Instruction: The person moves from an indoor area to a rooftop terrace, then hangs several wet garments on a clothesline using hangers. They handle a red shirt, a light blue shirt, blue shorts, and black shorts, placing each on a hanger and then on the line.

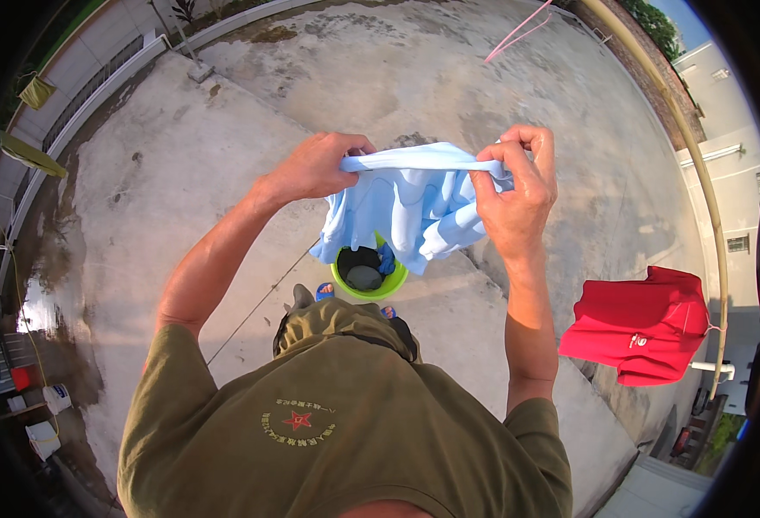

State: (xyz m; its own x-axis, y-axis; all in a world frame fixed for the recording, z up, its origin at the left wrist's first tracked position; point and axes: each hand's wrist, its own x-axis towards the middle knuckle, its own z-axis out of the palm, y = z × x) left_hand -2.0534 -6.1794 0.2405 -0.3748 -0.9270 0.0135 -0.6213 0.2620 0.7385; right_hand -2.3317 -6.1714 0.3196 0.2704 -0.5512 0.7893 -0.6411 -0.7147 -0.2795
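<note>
A light blue garment (399, 201) hangs in folds between my two raised hands, its upper edge stretched between them. My left hand (325, 162) grips that edge at its left end, fingers on top. At the right end, my right hand (519, 181) pinches the same edge between thumb and fingers. Below the cloth, on the ground by my feet, stands a bright green basin (380, 291), partly hidden by the garment. Dark clothes (363, 275) and a blue piece of cloth (386, 258) lie in it.
A red T-shirt (639, 330) hangs at the right by a bamboo pole (700, 155). A pink hanger or cord (516, 35) is at the top. Olive cloths (30, 154) hang at the far left, above white buckets (43, 440). Water wets the concrete floor (179, 168) along its left side.
</note>
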